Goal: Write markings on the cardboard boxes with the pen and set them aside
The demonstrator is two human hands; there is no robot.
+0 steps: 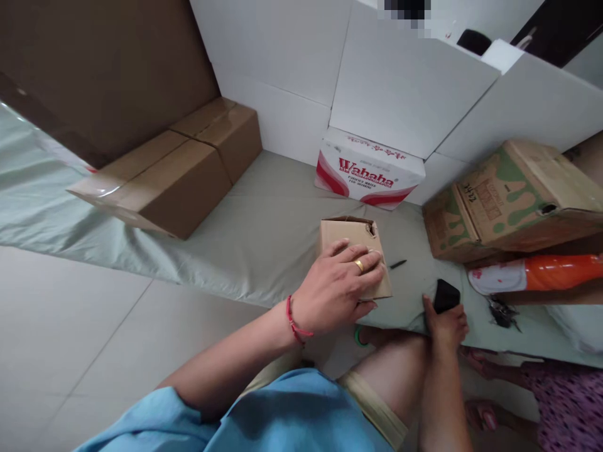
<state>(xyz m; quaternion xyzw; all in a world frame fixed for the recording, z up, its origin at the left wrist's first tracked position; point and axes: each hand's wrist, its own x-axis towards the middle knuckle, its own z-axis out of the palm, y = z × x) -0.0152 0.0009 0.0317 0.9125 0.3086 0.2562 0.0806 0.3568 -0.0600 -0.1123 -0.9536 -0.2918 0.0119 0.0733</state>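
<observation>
A small brown cardboard box with a torn hole near one top corner sits on the cloth-covered surface. Across its upper face, my left hand is placed with fingers curled over it and the thumb at the near edge. That hand wears a gold ring and a red string bracelet. Further right, close to the near edge, my right hand is closed around the lower end of a black flat object that looks like a phone. Between the two hands lies a thin dark pen-like stick, touched by neither.
Behind stands a white-and-red Wahaha carton against white panels. A long taped brown box is at the left. On the right are a green-printed carton, an orange bottle and keys. Another person's patterned clothing shows lower right.
</observation>
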